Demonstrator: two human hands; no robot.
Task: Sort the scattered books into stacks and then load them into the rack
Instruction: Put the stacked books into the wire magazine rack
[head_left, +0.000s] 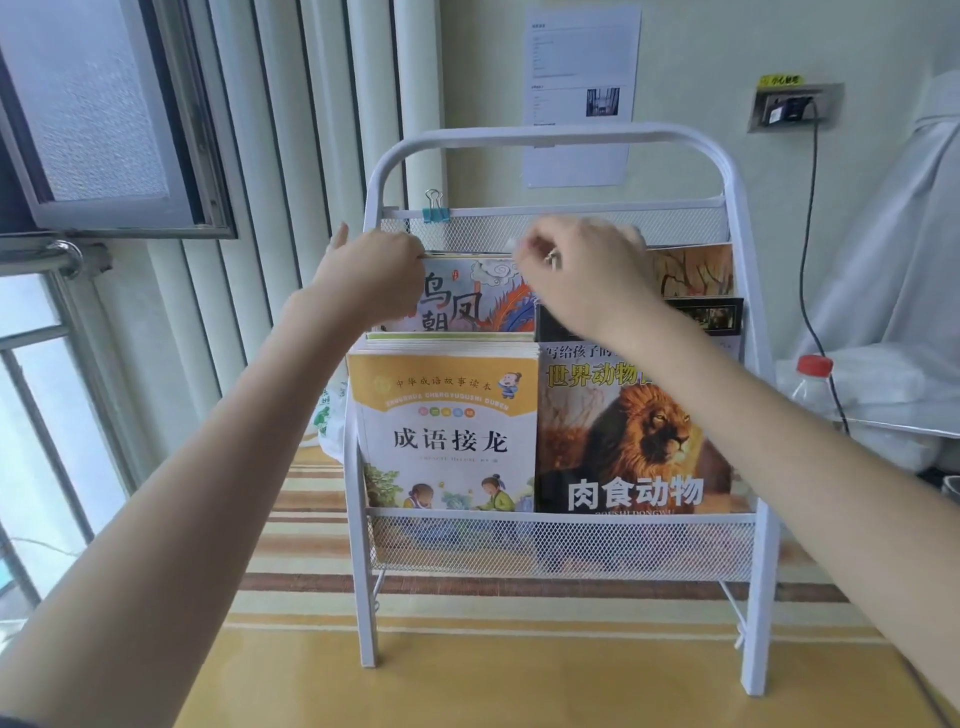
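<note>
A white metal rack (556, 137) with mesh tiers stands on the table. Its lower tier holds a stack fronted by a yellow-and-white children's book (447, 431) on the left and a lion-cover book (623, 431) on the right. In the upper tier stands a phoenix-cover book (475, 301), with a dark book (706, 314) and an orange-brown one (693, 270) to its right. My left hand (369, 275) grips the phoenix book's top left corner. My right hand (576, 270) pinches the top edge of the books near the middle.
A blue binder clip (435, 208) hangs on the rack's top mesh rail. A red-capped plastic bottle (810, 384) and white cloth-covered things stand to the right. A window and white pipes are on the left. The striped yellow table (467, 675) spreads in front of the rack.
</note>
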